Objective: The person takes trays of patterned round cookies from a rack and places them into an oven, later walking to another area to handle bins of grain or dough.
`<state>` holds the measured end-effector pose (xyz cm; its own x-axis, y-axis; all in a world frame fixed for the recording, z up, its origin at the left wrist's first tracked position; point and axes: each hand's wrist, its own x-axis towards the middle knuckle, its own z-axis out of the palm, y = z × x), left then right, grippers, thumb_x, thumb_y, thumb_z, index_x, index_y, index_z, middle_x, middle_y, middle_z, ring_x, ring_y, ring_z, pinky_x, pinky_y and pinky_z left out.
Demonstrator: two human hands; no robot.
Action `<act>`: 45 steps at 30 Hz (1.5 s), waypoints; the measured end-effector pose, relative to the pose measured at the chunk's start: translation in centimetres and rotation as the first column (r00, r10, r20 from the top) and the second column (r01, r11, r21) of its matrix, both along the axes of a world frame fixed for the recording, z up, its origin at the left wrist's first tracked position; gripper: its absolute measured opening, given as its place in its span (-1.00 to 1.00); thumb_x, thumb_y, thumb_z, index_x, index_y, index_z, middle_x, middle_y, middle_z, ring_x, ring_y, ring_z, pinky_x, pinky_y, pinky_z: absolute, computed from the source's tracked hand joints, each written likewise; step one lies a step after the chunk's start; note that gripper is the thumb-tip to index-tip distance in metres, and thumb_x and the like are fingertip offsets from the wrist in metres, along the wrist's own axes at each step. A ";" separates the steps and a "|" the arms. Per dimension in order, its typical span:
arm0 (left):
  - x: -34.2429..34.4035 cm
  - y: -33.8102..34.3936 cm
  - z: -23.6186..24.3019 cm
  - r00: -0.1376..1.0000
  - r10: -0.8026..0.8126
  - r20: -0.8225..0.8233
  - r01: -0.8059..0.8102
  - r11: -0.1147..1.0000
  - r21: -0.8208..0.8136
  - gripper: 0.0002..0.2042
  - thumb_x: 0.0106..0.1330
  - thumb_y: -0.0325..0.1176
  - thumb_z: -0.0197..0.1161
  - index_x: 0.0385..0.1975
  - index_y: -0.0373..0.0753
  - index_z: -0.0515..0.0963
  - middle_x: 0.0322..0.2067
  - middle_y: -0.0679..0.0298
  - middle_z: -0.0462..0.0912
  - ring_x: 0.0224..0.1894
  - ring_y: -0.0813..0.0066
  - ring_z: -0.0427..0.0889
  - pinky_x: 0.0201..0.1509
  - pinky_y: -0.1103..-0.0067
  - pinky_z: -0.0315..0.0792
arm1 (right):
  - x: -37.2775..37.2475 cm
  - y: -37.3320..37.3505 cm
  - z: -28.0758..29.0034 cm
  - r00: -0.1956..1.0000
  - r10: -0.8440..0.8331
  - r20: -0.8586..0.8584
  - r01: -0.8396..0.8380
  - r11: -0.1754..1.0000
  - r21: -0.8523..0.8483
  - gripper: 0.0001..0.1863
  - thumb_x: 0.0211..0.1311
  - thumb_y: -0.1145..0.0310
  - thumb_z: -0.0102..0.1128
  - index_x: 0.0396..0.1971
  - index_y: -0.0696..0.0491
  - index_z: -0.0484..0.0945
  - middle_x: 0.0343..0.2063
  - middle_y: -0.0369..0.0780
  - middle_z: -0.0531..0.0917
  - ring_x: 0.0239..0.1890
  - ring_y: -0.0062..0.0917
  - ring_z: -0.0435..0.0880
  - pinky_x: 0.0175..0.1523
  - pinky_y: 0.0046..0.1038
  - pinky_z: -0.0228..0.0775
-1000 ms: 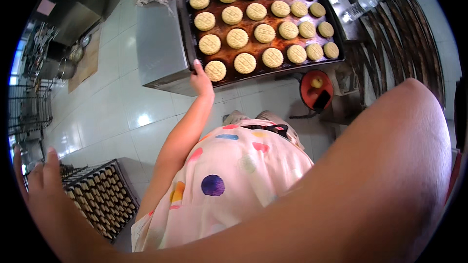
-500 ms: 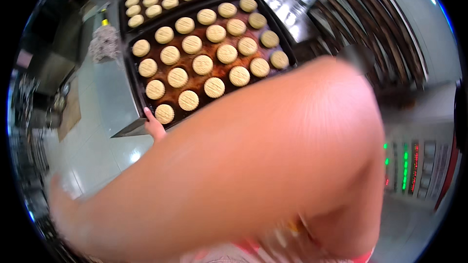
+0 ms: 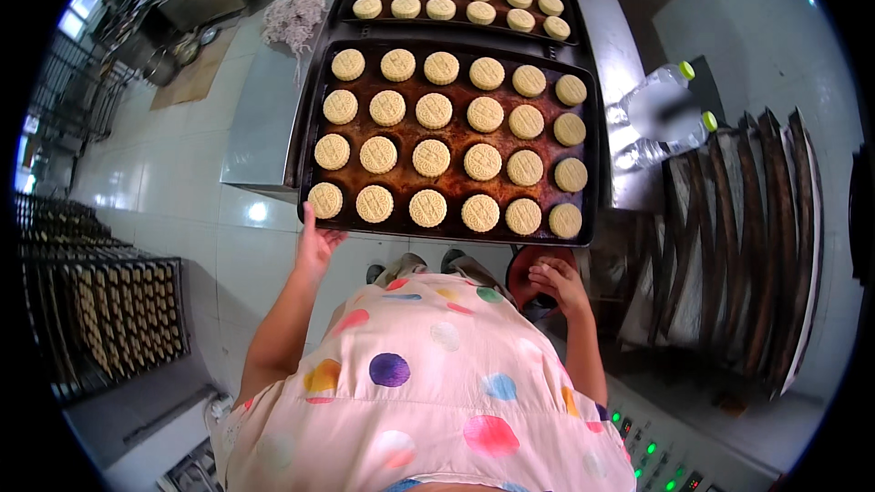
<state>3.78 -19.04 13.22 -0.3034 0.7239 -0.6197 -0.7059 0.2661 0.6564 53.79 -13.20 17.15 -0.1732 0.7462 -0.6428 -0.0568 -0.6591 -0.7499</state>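
Observation:
A dark baking tray (image 3: 456, 132) with rows of round, pale stamped pastries (image 3: 433, 157) extends over the front of a steel worktop (image 3: 251, 146). My left hand (image 3: 317, 239) grips its near left corner, thumb at the rim. My right hand (image 3: 558, 281) is below the near right edge, fingers curled together; whether they hold anything is unclear. Beneath that hand is a red round stool seat (image 3: 530, 260), partly hidden. A second tray of pastries (image 3: 460, 2) lies behind the first.
Grey mop head (image 3: 290, 23) on the worktop's left. Two plastic bottles (image 3: 670, 132) at right, partly blurred, beside dark stacked trays (image 3: 729, 246). Pastry-filled rack (image 3: 123, 319) at left; lit control panel (image 3: 656, 456) at lower right; pots (image 3: 159, 64) on the floor, far left.
My right arm has swung from across the foreground down to my right side, below the tray. My left hand still holds the corner. The view has shifted, showing more of the rear tray.

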 end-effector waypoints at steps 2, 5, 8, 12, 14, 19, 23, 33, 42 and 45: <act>1.1 -1.2 -1.4 0.993 -0.051 0.107 0.053 0.998 -0.019 -0.41 0.19 0.20 0.13 -0.04 -0.23 0.41 -0.21 0.17 0.58 -0.16 0.27 0.57 -0.01 0.35 0.47 | 0.1 -0.1 -1.2 0.984 -0.103 -0.145 0.112 0.992 0.055 -0.59 0.27 0.35 0.09 0.04 0.22 0.29 -0.10 -0.05 0.56 -0.06 -0.31 0.60 0.02 -0.35 0.49; 3.0 -0.4 0.5 0.971 -0.141 0.194 0.123 0.987 0.104 -0.57 0.30 -0.04 0.13 -0.02 -0.26 0.38 -0.13 0.16 0.54 -0.07 0.24 0.53 0.13 0.33 0.40 | -0.6 2.1 -2.8 0.916 -0.173 -0.363 0.213 0.974 0.074 -0.56 0.23 0.45 0.10 0.09 0.16 0.26 -0.04 -0.13 0.54 0.01 -0.29 0.54 0.11 -0.24 0.41; 2.9 -0.1 1.2 0.973 -0.144 0.182 0.121 0.984 0.133 -0.68 0.29 -0.30 0.17 -0.02 -0.28 0.36 -0.13 0.15 0.53 -0.07 0.22 0.53 0.14 0.30 0.40 | -1.5 3.4 -2.6 0.854 -0.246 -0.458 0.312 0.947 0.073 -0.65 0.20 0.50 0.12 0.00 0.09 0.39 -0.08 -0.20 0.56 -0.05 -0.38 0.57 0.09 -0.22 0.42; 3.1 -0.3 2.6 0.985 -0.138 0.109 0.121 0.981 0.149 -0.69 0.24 -0.47 0.20 -0.04 -0.31 0.35 -0.14 0.14 0.53 -0.10 0.21 0.55 0.12 0.26 0.43 | -2.3 3.3 -0.7 0.874 -0.270 -0.403 0.356 0.921 0.155 -0.71 0.20 0.50 0.13 -0.06 0.09 0.43 -0.18 -0.25 0.60 -0.11 -0.46 0.60 0.03 -0.29 0.47; 3.2 -0.3 3.7 0.991 -0.129 0.045 0.120 0.979 0.162 -0.69 0.24 -0.47 0.21 -0.05 -0.33 0.34 -0.15 0.14 0.53 -0.11 0.20 0.55 0.11 0.25 0.44 | -2.0 3.7 0.2 0.873 -0.280 -0.399 0.373 0.910 0.178 -0.72 0.20 0.50 0.14 -0.08 0.10 0.43 -0.19 -0.25 0.60 -0.12 -0.47 0.61 0.00 -0.32 0.49; 3.3 -0.5 3.2 0.992 -0.122 0.034 0.115 0.980 0.164 -0.68 0.19 -0.46 0.27 -0.10 -0.36 0.36 -0.18 0.15 0.54 -0.12 0.27 0.57 0.08 0.32 0.46 | -2.3 4.0 -0.5 0.859 -0.315 -0.402 0.414 0.891 0.186 -0.68 0.17 0.47 0.17 -0.06 0.12 0.40 -0.19 -0.23 0.59 -0.18 -0.46 0.62 -0.03 -0.33 0.52; 2.7 -0.7 2.6 0.989 -0.136 0.053 0.126 0.980 0.153 -0.72 0.17 -0.48 0.29 -0.20 -0.37 0.36 -0.20 0.13 0.53 -0.11 0.22 0.57 0.06 0.28 0.48 | -2.5 3.5 -0.7 0.856 -0.316 -0.408 0.416 0.891 0.182 -0.72 0.16 0.49 0.16 -0.11 0.12 0.43 -0.23 -0.24 0.59 -0.18 -0.46 0.62 -0.01 -0.34 0.50; 1.8 -1.0 2.6 0.963 -0.267 0.040 0.257 0.952 0.166 -0.83 0.19 -0.40 0.30 -0.35 -0.31 0.45 -0.28 0.17 0.56 -0.07 0.22 0.58 0.02 0.26 0.48 | -2.9 2.9 -2.5 0.841 -0.334 -0.426 0.435 0.885 0.165 -0.78 0.10 0.47 0.11 -0.21 0.08 0.49 -0.26 -0.27 0.61 -0.16 -0.47 0.58 0.04 -0.35 0.40; 1.1 -0.9 2.8 0.948 -0.316 0.029 0.308 0.939 0.153 -0.73 0.18 -0.38 0.32 -0.32 -0.31 0.34 -0.20 0.11 0.54 -0.01 0.17 0.56 0.03 0.19 0.46 | -2.8 2.8 -3.7 0.807 -0.322 -0.495 0.445 0.882 0.153 -0.78 0.11 0.45 0.10 -0.20 0.07 0.50 -0.27 -0.27 0.64 -0.21 -0.47 0.62 -0.02 -0.32 0.45; 1.3 -1.0 3.2 0.944 -0.331 0.013 0.325 0.933 0.157 -0.72 0.20 -0.36 0.31 -0.31 -0.31 0.32 -0.20 0.13 0.53 -0.01 0.16 0.56 0.01 0.20 0.46 | -2.9 2.5 -3.6 0.814 -0.292 -0.502 0.431 0.883 0.185 -0.76 0.16 0.39 0.08 -0.15 0.08 0.47 -0.18 -0.25 0.62 -0.11 -0.45 0.59 0.09 -0.32 0.38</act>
<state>5.03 -20.02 16.38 -0.0114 0.8646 -0.5023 -0.6217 0.3873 0.6808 50.88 -10.71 13.51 -0.0700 0.9454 -0.3183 -0.6222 -0.2908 -0.7268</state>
